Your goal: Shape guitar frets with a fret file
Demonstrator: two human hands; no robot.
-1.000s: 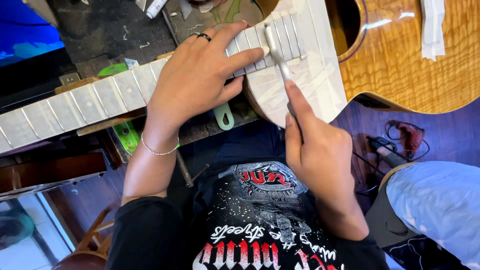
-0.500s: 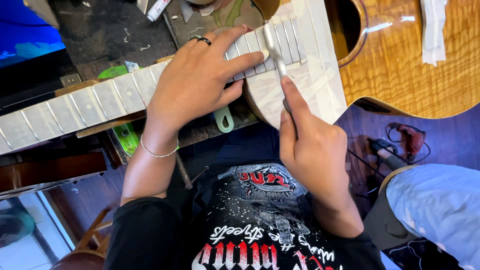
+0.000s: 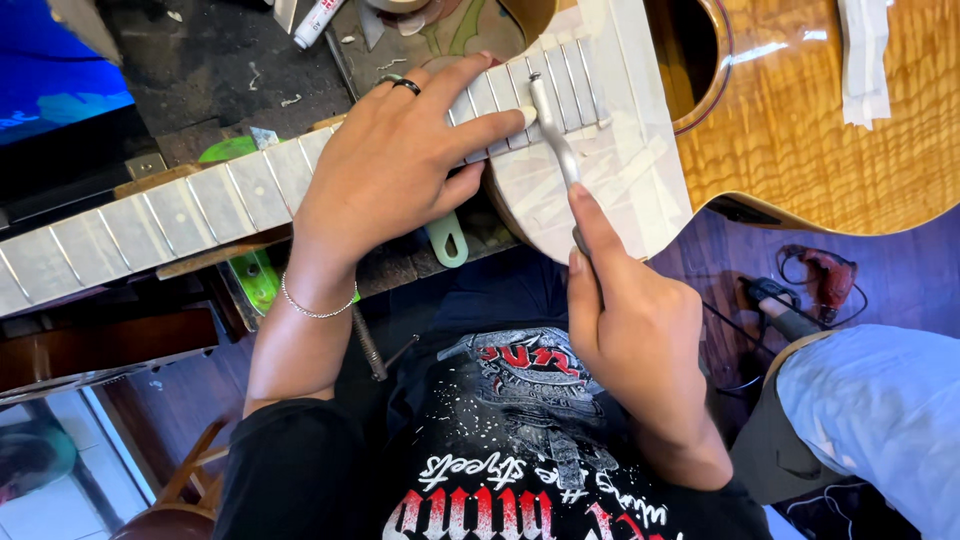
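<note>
An acoustic guitar point(image 3: 800, 130) with a glossy flame-figured top lies across the bench, its fretboard point(image 3: 160, 215) covered in strips of white masking tape between the frets. My left hand point(image 3: 400, 165), with a dark ring and a thin bracelet, presses flat on the upper frets, fingertips next to the tool. My right hand point(image 3: 625, 320) grips a slim metal file point(image 3: 553, 125), index finger along its shaft, the tip resting on a fret near the soundhole point(image 3: 690, 60). Taped paper covers the guitar top around the fretboard end.
A white marker point(image 3: 318, 20) lies on the dark bench at the top. Green clamps point(image 3: 255, 280) sit under the neck. A red drill point(image 3: 825, 275) and cables lie on the wooden floor. Another person's leg in light trousers point(image 3: 880, 420) is at the right.
The file in my right hand has slid up along the fret, away from me. My left hand has stayed pressed on the fretboard.
</note>
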